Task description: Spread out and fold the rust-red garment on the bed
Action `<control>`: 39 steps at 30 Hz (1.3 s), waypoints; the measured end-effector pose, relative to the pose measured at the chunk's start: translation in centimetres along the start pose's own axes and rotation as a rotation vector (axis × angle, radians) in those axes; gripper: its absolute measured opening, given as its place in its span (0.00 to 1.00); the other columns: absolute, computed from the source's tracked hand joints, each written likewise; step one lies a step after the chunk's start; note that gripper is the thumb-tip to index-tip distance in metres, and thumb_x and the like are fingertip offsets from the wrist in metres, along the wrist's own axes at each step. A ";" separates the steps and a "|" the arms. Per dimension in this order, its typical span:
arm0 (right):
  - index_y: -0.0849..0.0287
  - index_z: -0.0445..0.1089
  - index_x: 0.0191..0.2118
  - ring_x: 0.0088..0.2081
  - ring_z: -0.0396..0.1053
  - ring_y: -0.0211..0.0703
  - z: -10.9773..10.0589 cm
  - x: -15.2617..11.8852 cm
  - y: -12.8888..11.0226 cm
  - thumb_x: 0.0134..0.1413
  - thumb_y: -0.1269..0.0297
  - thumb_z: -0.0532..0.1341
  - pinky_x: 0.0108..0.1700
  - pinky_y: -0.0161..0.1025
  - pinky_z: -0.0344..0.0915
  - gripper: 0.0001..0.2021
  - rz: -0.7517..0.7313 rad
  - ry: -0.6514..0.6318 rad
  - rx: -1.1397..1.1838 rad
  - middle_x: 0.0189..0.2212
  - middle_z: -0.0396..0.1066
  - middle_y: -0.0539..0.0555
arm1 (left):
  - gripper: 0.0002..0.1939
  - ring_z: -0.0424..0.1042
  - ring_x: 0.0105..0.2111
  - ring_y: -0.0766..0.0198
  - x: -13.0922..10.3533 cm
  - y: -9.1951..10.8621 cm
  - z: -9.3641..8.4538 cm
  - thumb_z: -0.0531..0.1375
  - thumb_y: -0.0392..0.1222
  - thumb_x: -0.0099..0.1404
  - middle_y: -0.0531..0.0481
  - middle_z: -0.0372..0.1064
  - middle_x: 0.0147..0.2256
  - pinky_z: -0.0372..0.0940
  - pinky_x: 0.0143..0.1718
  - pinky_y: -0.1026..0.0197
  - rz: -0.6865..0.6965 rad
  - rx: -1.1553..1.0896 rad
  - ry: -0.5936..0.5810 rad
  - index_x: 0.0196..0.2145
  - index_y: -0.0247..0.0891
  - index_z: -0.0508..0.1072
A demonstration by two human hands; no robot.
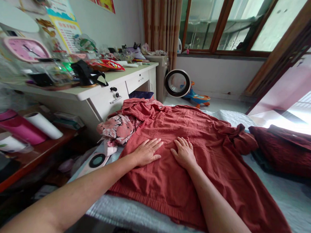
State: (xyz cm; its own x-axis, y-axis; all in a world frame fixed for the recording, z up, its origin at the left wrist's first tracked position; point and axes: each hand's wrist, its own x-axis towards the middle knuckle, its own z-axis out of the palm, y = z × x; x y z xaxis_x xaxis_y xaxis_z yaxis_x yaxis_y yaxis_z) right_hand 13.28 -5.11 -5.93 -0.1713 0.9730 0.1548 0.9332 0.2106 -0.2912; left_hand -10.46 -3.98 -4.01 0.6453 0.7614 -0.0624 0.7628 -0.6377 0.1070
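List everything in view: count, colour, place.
Garment: 1, rust-red, across the cover
Cover: 1, pale blue, beneath garment
Floral cloth: 1, pink, garment's left
Cloth bundle: 1, dark red, far right
Desk: 1, white, left
Clock: 1, pink, on desk
Desk clutter: uncountable, mixed
Washing machine: 1, grey, beyond desk
Toy: 1, blue-orange, floor
Curtain: 1, brown, beside window
Window: 1, brown-framed, far wall
Container: 1, pink, lower left
Roll: 1, white, beside container
Left hand, right hand: 2, bare, on garment
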 end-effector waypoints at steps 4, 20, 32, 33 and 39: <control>0.58 0.64 0.61 0.67 0.49 0.53 0.0 0.0 0.1 0.63 0.54 0.54 0.66 0.57 0.42 0.24 -0.011 -0.007 0.003 0.65 0.57 0.59 | 0.33 0.47 0.68 0.53 -2.6 -1.0 0.2 0.50 0.56 0.71 0.40 0.47 0.69 0.45 0.66 0.44 -0.059 0.006 0.035 0.69 0.43 0.50; 0.57 0.72 0.49 0.50 0.63 0.49 -1.3 -0.5 -1.3 0.63 0.66 0.53 0.54 0.44 0.58 0.14 -0.200 0.016 -0.063 0.48 0.70 0.58 | 0.32 0.63 0.58 0.47 -9.2 2.5 -2.1 0.71 0.58 0.50 0.42 0.63 0.58 0.60 0.58 0.49 0.049 -0.369 0.041 0.50 0.42 0.74; 0.58 0.64 0.61 0.58 0.63 0.56 -3.5 -2.1 -3.8 0.57 0.53 0.61 0.58 0.50 0.57 0.28 -0.201 -0.251 0.019 0.58 0.65 0.63 | 0.04 0.71 0.39 0.63 -9.0 2.2 -2.7 0.58 0.34 0.61 0.50 0.71 0.38 0.64 0.44 0.62 0.038 -0.549 0.129 0.31 0.38 0.72; 0.57 0.62 0.63 0.60 0.61 0.55 -3.7 -2.7 -4.7 0.56 0.51 0.61 0.59 0.50 0.57 0.31 -0.252 -0.251 0.086 0.60 0.64 0.62 | 0.04 0.71 0.37 0.63 -8.8 2.1 -3.0 0.57 0.35 0.62 0.51 0.72 0.36 0.64 0.42 0.63 -0.002 -0.554 0.148 0.33 0.39 0.72; 0.58 0.70 0.45 0.44 0.69 0.46 -3.7 -4.0 -8.0 0.54 0.62 0.63 0.47 0.39 0.63 0.13 -0.377 -0.223 0.159 0.44 0.73 0.56 | 0.06 0.71 0.35 0.61 -6.9 1.2 -3.9 0.54 0.34 0.65 0.51 0.71 0.33 0.64 0.41 0.60 -0.153 -0.398 0.381 0.36 0.40 0.70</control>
State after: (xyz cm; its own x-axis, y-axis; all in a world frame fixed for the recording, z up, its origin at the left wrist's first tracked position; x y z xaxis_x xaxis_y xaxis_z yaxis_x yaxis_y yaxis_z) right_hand 7.66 -11.00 -0.73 -0.5692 0.8187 0.0763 0.7357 0.5485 -0.3972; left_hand -14.10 -9.55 0.41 0.4120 0.8767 0.2482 0.7238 -0.4804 0.4952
